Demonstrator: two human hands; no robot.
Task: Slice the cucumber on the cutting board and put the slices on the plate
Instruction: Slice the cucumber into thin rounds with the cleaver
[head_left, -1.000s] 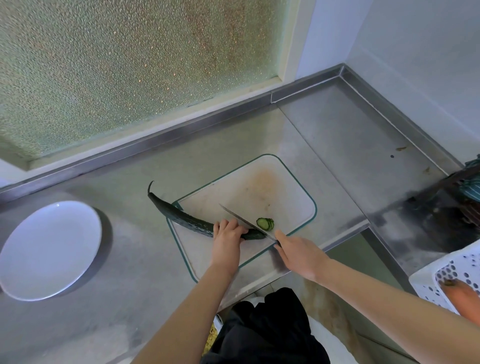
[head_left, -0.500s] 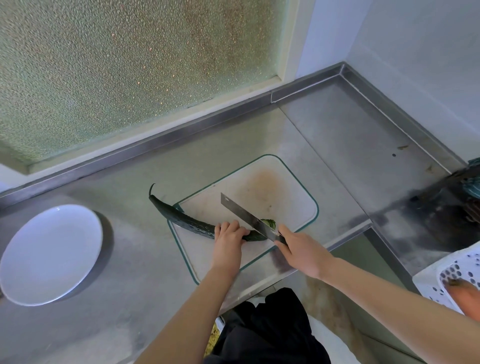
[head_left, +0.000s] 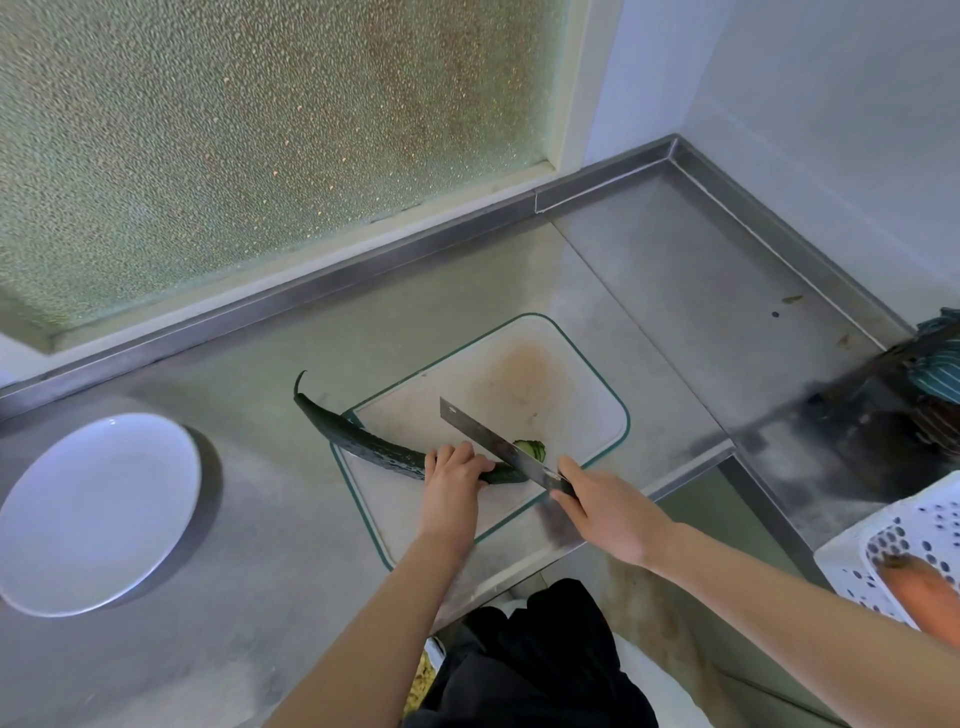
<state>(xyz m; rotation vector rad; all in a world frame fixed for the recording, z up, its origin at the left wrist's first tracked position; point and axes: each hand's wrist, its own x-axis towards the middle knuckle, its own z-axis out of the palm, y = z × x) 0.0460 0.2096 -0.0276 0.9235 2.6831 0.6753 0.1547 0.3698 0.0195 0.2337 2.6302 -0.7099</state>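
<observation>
Head | knife (head_left: 498, 449) half-hides slices (head_left: 534, 448) | left hand (head_left: 451, 480) covers cucumber (head_left: 363, 441) partly

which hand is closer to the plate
Left. The left hand holds the cucumber on the side toward the plate; the right hand grips the knife beyond it, farther off.

Stainless steel counter (head_left: 675, 322) wrapping an inside corner, raised lip (head_left: 291, 306) along the back — above it, pebbled frosted window (head_left: 234, 156), lit with soft greenish daylight. Pale plain wall (head_left: 831, 130) at right.
</observation>
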